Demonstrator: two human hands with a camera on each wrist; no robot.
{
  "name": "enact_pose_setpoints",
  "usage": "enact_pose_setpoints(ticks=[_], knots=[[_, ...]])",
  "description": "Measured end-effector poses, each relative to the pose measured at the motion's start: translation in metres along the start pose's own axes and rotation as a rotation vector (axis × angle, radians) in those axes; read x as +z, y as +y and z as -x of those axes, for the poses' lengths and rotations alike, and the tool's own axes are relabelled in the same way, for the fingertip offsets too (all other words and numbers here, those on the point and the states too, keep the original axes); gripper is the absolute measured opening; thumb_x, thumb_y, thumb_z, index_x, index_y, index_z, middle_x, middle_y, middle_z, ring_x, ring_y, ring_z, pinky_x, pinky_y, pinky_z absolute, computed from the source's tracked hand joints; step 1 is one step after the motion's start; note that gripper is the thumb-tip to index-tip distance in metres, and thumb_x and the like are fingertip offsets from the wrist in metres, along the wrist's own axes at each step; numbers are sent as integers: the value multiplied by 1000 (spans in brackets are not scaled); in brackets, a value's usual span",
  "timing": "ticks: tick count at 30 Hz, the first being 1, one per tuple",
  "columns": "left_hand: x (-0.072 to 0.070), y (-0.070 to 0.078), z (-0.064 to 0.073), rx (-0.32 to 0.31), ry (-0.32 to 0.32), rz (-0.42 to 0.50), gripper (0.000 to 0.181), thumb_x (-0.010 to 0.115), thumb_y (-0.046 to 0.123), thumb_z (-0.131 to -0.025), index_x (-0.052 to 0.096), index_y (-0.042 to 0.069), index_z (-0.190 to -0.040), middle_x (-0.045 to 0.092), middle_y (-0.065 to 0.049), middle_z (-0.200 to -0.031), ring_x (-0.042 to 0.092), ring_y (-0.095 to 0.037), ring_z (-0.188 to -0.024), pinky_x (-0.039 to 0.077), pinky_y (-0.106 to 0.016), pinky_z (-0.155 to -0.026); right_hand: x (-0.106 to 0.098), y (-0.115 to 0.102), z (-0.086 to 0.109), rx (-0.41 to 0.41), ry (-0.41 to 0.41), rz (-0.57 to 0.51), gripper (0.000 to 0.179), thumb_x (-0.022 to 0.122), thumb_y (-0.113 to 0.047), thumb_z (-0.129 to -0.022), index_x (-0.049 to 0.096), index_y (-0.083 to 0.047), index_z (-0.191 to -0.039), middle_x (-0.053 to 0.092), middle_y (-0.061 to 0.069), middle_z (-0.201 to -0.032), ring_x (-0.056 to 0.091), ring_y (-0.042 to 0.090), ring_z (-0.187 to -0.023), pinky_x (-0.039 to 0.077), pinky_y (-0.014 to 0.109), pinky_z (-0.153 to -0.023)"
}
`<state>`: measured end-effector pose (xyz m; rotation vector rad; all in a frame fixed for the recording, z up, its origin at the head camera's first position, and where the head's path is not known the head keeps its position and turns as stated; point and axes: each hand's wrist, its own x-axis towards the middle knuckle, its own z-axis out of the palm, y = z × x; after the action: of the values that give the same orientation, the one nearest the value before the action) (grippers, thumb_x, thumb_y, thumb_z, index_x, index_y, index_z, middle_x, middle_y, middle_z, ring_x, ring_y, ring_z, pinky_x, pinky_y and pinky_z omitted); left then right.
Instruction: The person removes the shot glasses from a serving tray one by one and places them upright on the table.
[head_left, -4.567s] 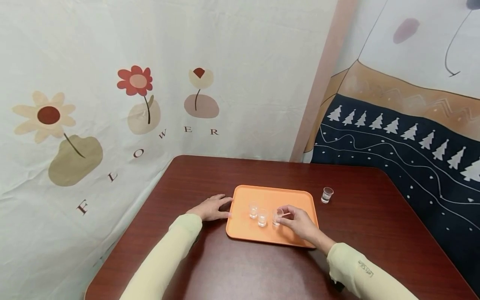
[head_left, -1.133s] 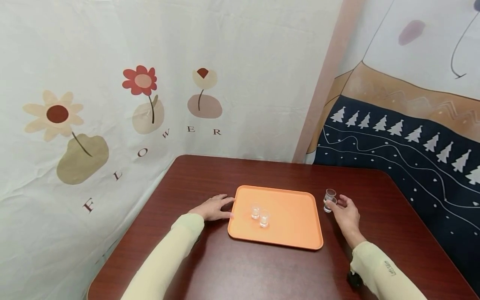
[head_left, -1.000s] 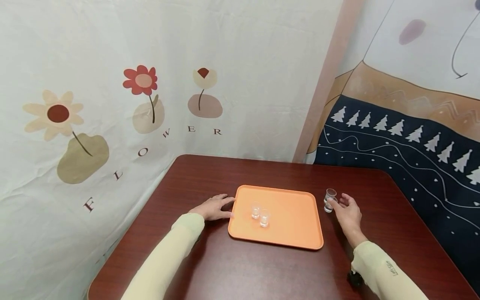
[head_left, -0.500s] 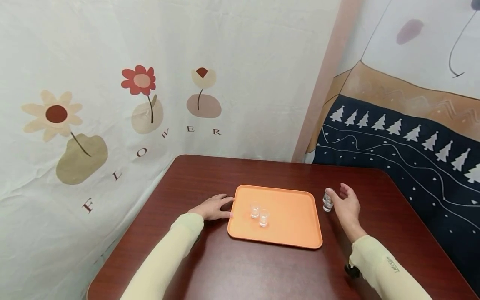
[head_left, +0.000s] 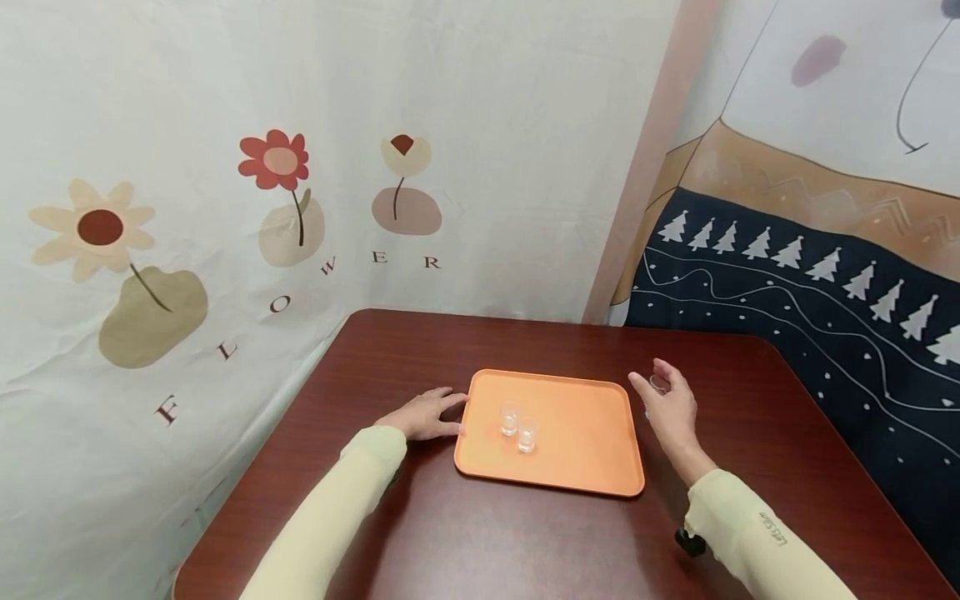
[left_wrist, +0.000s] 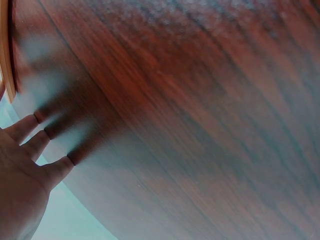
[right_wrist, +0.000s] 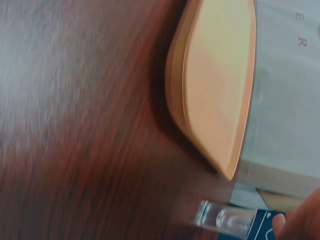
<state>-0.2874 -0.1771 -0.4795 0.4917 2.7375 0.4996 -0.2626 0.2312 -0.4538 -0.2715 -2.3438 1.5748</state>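
- A brown wood-grain table (head_left: 465, 542) with rounded far corners fills the lower part of the head view; its near edge is out of sight.
- Behind its far edge hangs a pale cloth (head_left: 525, 125) printed with three flowers and six letters, F-L-O-W-E-R; along its right edge stands a navy-and-tan cloth (head_left: 750, 321) with a row of white trees.
- One orange tray (head_left: 585, 433) lies flat on the table, nearer the far edge, its own corners rounded.
- Two clear shot glasses (head_left: 527, 437) stand upright in the tray, close beside each other, left of its middle; whether they hold liquid is too small to tell.
- Outside the tray, off its right edge, at least one more shot glass (right_wrist: 235, 220) stands upright on the table; the right hand partly hides this spot in the head view, so the count there is uncertain.
- The right hand (head_left: 671, 412) is by that glass, thumb and fingers spread wide; contact cannot be made out.
- The left hand (head_left: 425, 417) is at the tray's left edge, fingers extended, thumb apart, fingertips against the rim.
- Both arms wear pale yellow-green sleeves (head_left: 322, 508), the right one bearing dark lettering.
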Motion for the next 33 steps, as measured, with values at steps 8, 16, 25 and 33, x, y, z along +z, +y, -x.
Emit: enact_pose_setpoints(ticks=[8,16,25,33], knots=[[0,-1,-1,-14,-2,3,68,68,50,-91,44,26,-150,31,-17,-157,27,-37,-145,27,-57,-112,23,-3,8,-67,-147,-37,59,71,-28,-94,50,-2,-142,53,19,-138,51,31,-128,48,27,-94],[0,-1,-3,-4,-9,-4,67,68,50,-92,45,27,-150,31,-17,-157,27,-36,-145,28,-55,-112,50,3,23,-124,-295,-72,55,75,-16,-91,54,4,-137,57,25,-132,56,33,-121,50,24,-91],[1,0,-1,1,-5,-7,67,68,49,-92,45,26,-150,31,-18,-157,27,-36,-145,26,-56,-113,75,3,43,-138,-395,-94,55,77,-10,-88,55,8,-135,58,26,-132,57,35,-120,47,43,-99],[0,1,0,4,0,-3,67,68,49,-92,45,26,-150,31,-18,-157,27,-36,-145,24,-56,-114,94,3,60,-145,-477,-119,53,78,-6,-85,57,11,-131,59,26,-130,59,38,-117,50,43,-95]])
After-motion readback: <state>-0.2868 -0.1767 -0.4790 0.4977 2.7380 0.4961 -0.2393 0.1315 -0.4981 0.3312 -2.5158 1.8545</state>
